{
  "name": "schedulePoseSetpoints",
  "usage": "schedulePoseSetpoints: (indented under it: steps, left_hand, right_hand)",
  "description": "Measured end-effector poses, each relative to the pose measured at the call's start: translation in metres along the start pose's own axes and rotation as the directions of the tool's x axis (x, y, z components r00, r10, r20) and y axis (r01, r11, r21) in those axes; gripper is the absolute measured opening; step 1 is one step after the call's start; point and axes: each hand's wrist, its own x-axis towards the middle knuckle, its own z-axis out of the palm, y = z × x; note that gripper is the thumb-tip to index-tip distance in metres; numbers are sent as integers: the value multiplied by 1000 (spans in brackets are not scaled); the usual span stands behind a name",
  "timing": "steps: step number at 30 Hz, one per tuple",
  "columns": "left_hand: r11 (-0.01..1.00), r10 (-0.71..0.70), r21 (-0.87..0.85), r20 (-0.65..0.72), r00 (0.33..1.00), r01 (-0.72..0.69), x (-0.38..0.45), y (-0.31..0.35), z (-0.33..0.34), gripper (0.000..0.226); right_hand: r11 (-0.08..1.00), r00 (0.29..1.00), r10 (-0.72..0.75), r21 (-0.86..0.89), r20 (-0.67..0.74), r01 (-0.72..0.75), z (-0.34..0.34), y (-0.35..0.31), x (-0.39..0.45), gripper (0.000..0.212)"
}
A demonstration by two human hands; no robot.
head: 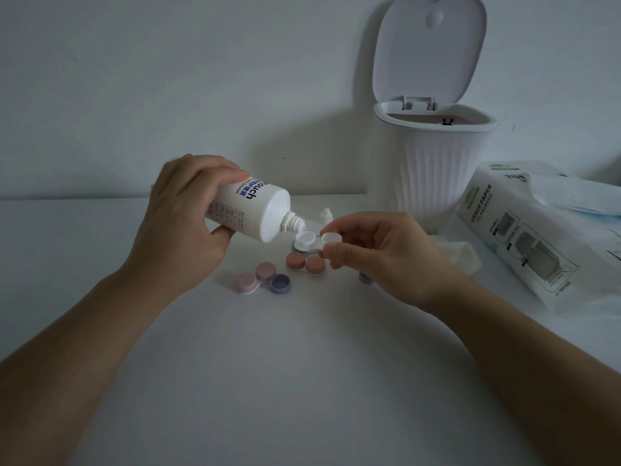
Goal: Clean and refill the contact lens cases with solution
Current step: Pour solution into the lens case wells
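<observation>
— Above the white table (302,381), what did the head camera catch?

— The left hand (181,227) was wrapped around a white solution bottle (255,210), tilted with its uncapped nozzle (295,225) pointing down at the left well of a white lens case (317,240). The right hand (379,253) pinched that case by its right well, thumb and forefinger pressed on it, holding it just over the table.

— And underneath?

— An orange-capped case (305,263) lay right below; a pink-capped case (255,280) sat further left, a loose purple cap (280,283) touching it. The bottle's small cap (326,215) stood behind.

— Anything to the right?

— A ribbed white bin (437,169) with its lid up, a tissue paper pack (517,243), and a crumpled tissue (460,257) beside the right hand.
</observation>
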Motion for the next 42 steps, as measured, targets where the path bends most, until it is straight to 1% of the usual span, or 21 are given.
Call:
schedulePoseSetpoints:
  steps: [11, 19, 24, 27, 29, 31, 33, 37, 39, 42]
  left_hand:
    - [999, 37, 16, -6, 999, -37, 2, 4, 0, 60]
    - [1000, 15, -19, -12, 1000, -15, 1, 2, 0, 65]
    - [991, -101, -85, -5, 995, 100, -3, -2, 0, 68]
    - [970, -196, -140, 14, 980, 196, -5, -5, 0, 70]
    - [934, -299, -199, 23, 954, 297, -6, -7, -1, 70]
    - [875, -415, -263, 24, 910, 406, -7, -9, -2, 69]
    - [826, -492, -301, 30, 870, 477, -8, -11, -3, 68]
    - [737, -582, -374, 72, 810, 563, -5, -12, -6, 66]
    - [696, -616, -404, 90, 783, 594, -4, -11, -5, 68]
    - [662, -642, -423, 104, 759, 618, -3, -10, -3, 69]
  right_hand:
    - [1000, 1000, 3, -13, 10, -3, -1, 2, 0, 7]
    - [1000, 1000, 1, -5, -21, -1, -1, 1, 1, 7]
    - [1000, 999, 3, 1, -47, -3, -1, 1, 2, 9]
    - [1000, 999, 5, -10, -40, -5, -2, 1, 1, 9]
    - [1000, 999, 8, 0, -38, -8, -2, 1, 1, 10]
    - [1000, 999, 6, 3, -31, -6, -2, 0, 1, 10]
    - [1000, 1000, 8, -7, -23, -8, -3, 0, 1, 11]
    - [999, 1000, 24, -23, -17, -24, -4, -1, 0, 11]
    - [999, 1000, 27, -29, -12, -27, -4, -1, 0, 11]
    - [999, 999, 39, -36, -18, -40, -4, -2, 0, 14]
